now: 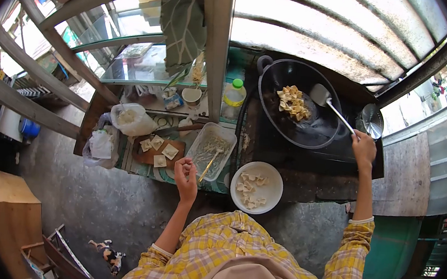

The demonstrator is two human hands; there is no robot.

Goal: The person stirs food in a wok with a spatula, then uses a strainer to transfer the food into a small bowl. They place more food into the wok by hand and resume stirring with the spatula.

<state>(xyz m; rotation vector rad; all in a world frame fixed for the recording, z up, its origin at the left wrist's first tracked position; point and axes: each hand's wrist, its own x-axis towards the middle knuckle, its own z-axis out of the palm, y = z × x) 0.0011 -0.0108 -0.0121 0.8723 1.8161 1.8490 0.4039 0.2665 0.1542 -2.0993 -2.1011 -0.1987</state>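
My right hand (pixel 363 148) is closed round the handle of a metal spatula (pixel 322 95), whose blade rests inside a large dark wok (pixel 271 120). Golden fried dumplings (pixel 293 103) lie heaped in the wok, left of the blade. My left hand (pixel 185 174) hangs with curled fingers and nothing visible in them, between a wooden board (pixel 144 155) and a clear plastic container (pixel 228 135). Square wrappers (pixel 170 151) lie on the board. Smeared filling and a gold-coloured spoon (pixel 210 165) are in the container. Pale uncooked dumplings (pixel 252 184) sit in a white bowl (pixel 278 198) between my hands.
A green-capped bottle (pixel 233 98) stands left of the wok. A round metal strainer (pixel 371 121) lies to its right. Beyond the board are a knife (pixel 169 130), a plastic bag (pixel 133 120) and a paper cup (pixel 191 96). A glass-shelved cabinet rises behind. A cat (pixel 108 256) is on the floor.
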